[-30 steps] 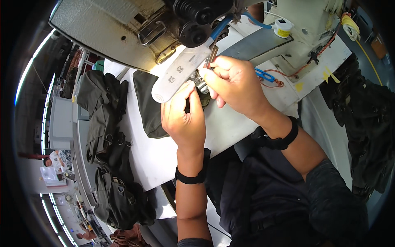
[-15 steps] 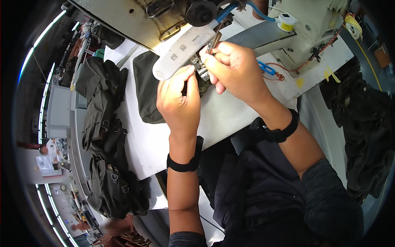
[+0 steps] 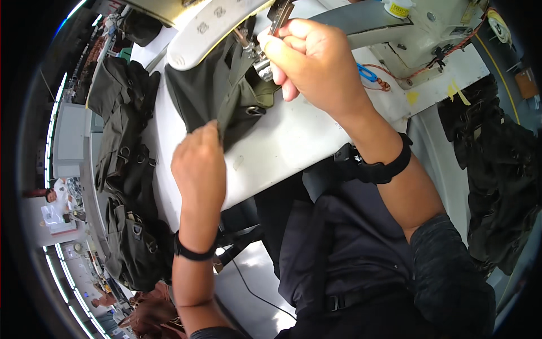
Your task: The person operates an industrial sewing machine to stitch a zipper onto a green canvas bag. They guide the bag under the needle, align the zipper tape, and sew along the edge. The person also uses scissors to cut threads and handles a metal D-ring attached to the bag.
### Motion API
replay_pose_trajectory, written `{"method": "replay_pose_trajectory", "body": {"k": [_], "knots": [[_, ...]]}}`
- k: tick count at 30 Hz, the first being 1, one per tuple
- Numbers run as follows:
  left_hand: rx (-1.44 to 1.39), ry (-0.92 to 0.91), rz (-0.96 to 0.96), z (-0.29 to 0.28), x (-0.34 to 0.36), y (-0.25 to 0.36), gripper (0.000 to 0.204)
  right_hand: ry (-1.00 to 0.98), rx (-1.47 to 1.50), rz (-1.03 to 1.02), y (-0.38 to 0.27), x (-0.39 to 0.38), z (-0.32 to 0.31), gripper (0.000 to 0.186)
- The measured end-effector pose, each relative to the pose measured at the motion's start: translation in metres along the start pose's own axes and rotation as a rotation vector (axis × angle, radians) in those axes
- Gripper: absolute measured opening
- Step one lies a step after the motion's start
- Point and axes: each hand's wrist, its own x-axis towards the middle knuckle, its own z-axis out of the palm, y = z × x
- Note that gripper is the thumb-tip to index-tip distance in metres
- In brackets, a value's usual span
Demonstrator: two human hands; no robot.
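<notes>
My left hand [image 3: 199, 164] is closed, its fingertips pinching the near edge of a dark olive fabric bag [image 3: 197, 93]. The bag lies on the white sewing table, with a metal ring on its right part. My right hand [image 3: 322, 70] is closed beside the metal presser parts [image 3: 259, 65] of a sewing machine. Its thumb and fingers press together next to a dark metal piece [image 3: 279, 18]; what they hold is hidden. The white rounded lamp cover [image 3: 206, 34] of the machine hangs above the bag.
Several dark olive bags [image 3: 127, 141] lie piled along the table's left side. More dark fabric pieces [image 3: 497, 169] hang at the right. A blue plastic loop [image 3: 367, 72] on a cord and a white round container [image 3: 398, 8] are by the machine's base [image 3: 406, 56].
My left hand has moved left and nearer to me, drawing out the bag's edge from beneath the machine. The right hand stays beside the presser parts. The view has shifted.
</notes>
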Motion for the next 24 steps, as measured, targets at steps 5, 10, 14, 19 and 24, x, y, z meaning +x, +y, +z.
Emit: {"method": "replay_pose_trajectory", "body": {"k": [5,10,14,19,24], "knots": [[0.065,-0.381,0.018,-0.087,-0.005,0.075,0.028,0.012,0.031,0.025,0.004,0.002,0.001,0.02],[-0.108,0.142,0.224,-0.062,0.072,0.024,0.032,0.029,0.022,0.015,-0.001,-0.001,0.004,0.023],[-0.784,-0.352,0.064,-0.022,0.112,-0.018,0.027,0.038,-0.01,0.027,-0.001,0.0,0.003,0.021],[-1.241,-0.521,-0.081,-0.005,0.12,-0.026,0.021,0.054,-0.026,-0.018,-0.008,-0.002,0.001,0.021],[-1.551,-0.572,-0.142,0.009,0.123,-0.031,0.018,0.061,-0.224,-0.148,0.006,0.0,0.0,0.018]]}}
